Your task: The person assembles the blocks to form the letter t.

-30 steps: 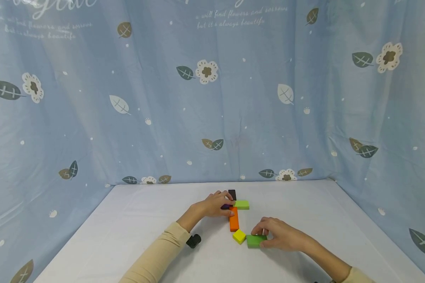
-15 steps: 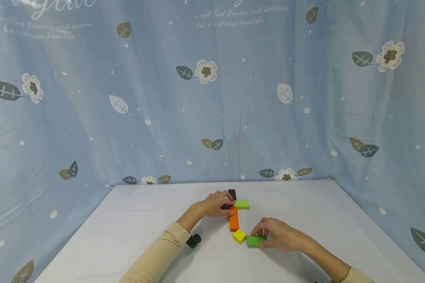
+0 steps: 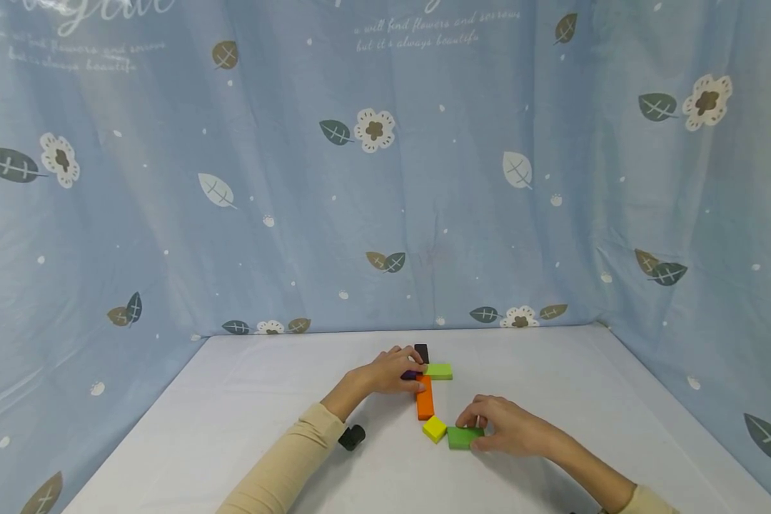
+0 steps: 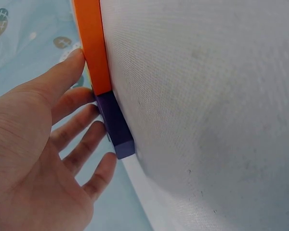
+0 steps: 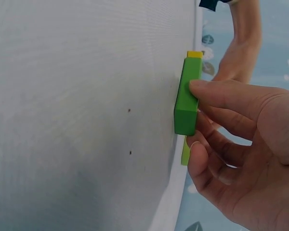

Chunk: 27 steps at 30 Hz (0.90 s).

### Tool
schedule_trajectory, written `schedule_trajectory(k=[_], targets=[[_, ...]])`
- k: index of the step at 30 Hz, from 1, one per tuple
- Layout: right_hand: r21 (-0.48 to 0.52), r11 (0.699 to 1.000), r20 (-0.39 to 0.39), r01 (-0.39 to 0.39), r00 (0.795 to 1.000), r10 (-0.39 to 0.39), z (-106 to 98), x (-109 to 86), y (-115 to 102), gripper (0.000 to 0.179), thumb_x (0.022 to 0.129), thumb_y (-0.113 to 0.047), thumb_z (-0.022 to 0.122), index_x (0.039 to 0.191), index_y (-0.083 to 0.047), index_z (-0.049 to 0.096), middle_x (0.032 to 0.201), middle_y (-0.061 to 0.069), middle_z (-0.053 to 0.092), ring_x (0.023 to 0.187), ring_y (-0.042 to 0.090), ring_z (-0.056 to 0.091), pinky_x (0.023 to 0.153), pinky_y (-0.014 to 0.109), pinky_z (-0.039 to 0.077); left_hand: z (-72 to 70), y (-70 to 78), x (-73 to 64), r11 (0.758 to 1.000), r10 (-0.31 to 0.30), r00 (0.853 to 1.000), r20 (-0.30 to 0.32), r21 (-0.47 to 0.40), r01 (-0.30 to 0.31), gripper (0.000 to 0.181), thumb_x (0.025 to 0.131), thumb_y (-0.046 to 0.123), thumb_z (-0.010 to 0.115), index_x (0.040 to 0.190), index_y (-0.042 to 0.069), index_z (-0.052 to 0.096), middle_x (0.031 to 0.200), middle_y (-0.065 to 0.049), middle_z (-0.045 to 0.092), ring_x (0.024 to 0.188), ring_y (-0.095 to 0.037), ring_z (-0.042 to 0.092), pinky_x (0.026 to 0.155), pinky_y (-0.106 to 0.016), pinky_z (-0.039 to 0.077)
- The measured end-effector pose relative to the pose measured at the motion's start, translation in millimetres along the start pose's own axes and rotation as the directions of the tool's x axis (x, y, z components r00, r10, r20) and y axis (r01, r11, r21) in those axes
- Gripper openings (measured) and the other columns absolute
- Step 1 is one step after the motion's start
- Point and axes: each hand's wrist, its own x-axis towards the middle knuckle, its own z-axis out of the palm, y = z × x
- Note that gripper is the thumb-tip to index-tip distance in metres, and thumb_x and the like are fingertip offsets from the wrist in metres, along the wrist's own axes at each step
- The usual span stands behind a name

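In the head view my left hand [image 3: 392, 370] reaches over a row of wooden blocks. Its thumb touches the orange block [image 3: 425, 398], while its loosely bent fingers lie along the purple block [image 4: 115, 118], which the hand mostly covers in the head view. The purple block's end meets the orange one. My right hand [image 3: 506, 426] pinches the green block [image 3: 464, 437] between thumb and fingers, flat on the table. A yellow block [image 3: 434, 430], turned cornerwise, sits between the green and orange blocks. Beyond the left fingertips are a light green block [image 3: 439, 371] and a black block [image 3: 421, 353].
A small black object [image 3: 353, 437] lies beside the left forearm. The white cloth-covered table [image 3: 540, 364] ends at a blue patterned curtain [image 3: 462, 214], which rises behind it and on both sides.
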Motion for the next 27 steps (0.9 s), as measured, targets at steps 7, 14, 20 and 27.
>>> schedule_trajectory(k=[7,14,20,27], targets=[[0.003,1.0,-0.003,0.0,1.0,0.0,0.2,-0.3,-1.1,0.027,0.081,-0.015,0.079,0.107,-0.015,0.072,0.097,-0.006,0.062,0.083,0.006,0.055,0.073,0.023,0.046,-0.8,1.1,-0.7,1.0,-0.014,1.0,0.009,-0.008,0.014,0.047,0.094,0.047,0.062,0.133,0.021,0.063,0.135,0.004,0.051,0.12,-0.019,0.045,0.103,-0.044,0.04],[0.0,1.0,-0.003,-0.006,1.0,0.006,-0.8,1.0,-2.1,0.026,0.081,-0.015,0.078,0.106,-0.014,0.072,0.096,-0.005,0.062,0.082,0.006,0.055,0.072,0.023,0.046,-0.7,-0.1,0.7,1.0,-0.02,1.0,0.01,0.002,0.02,0.047,0.094,0.047,0.061,0.134,0.023,0.062,0.136,0.004,0.051,0.122,-0.019,0.045,0.105,-0.045,0.04],[-0.004,1.0,-0.009,-0.002,1.0,0.002,-0.5,0.7,-1.5,0.026,0.08,-0.015,0.079,0.106,-0.014,0.072,0.096,-0.005,0.062,0.082,0.006,0.055,0.072,0.022,0.046,0.0,0.5,0.7,1.0,-0.007,1.0,0.006,0.001,0.007,0.047,0.094,0.046,0.061,0.134,0.021,0.062,0.136,0.003,0.051,0.121,-0.02,0.046,0.104,-0.047,0.041],[-0.013,1.0,-0.013,-0.007,1.0,0.007,0.1,1.3,-1.0,0.026,0.08,-0.015,0.079,0.106,-0.015,0.073,0.095,-0.005,0.063,0.082,0.006,0.055,0.072,0.023,0.046,0.3,0.7,1.1,1.0,-0.016,1.0,0.011,0.005,0.016,0.047,0.094,0.047,0.062,0.134,0.022,0.063,0.135,0.003,0.051,0.12,-0.02,0.046,0.104,-0.047,0.041]])
